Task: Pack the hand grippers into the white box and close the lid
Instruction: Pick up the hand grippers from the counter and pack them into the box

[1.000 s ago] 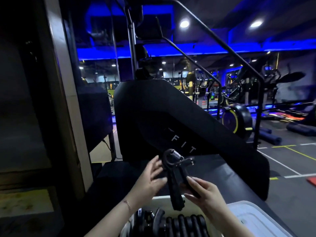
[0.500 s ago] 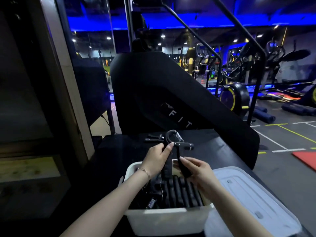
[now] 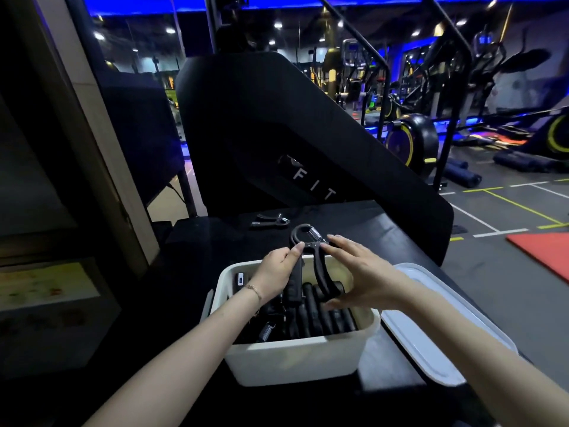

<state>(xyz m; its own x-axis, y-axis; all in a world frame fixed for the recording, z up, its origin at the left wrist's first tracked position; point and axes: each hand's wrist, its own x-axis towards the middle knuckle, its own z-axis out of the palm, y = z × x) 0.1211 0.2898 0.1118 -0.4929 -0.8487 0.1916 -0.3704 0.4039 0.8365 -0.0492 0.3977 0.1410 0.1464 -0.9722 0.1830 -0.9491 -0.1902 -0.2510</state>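
Right now both hands are over the white box [image 3: 295, 359], which sits on a black surface [image 3: 209, 241] in a dim gym lit blue. Between them they hold one black hand gripper [image 3: 308, 260] upright, its spring and loop at the top, its two handles pointing down into the box. The left hand [image 3: 277, 269] is closed round the left handle, thumb and fingers wrapped on it. The right hand [image 3: 363, 272] is spread wider, fingertips [image 3: 334, 243] touching the top near the crossbar and thumb against the lower end of the right handle, so it pinches rather than grips. Under them the box is already packed with a row of dark grippers [image 3: 323, 315] lying side by side. The white lid [image 3: 437, 334] lies flat just to the right of the box, touching or nearly touching its side. One more gripper [image 3: 271, 220] lies on the black surface beyond the box, well apart from it.
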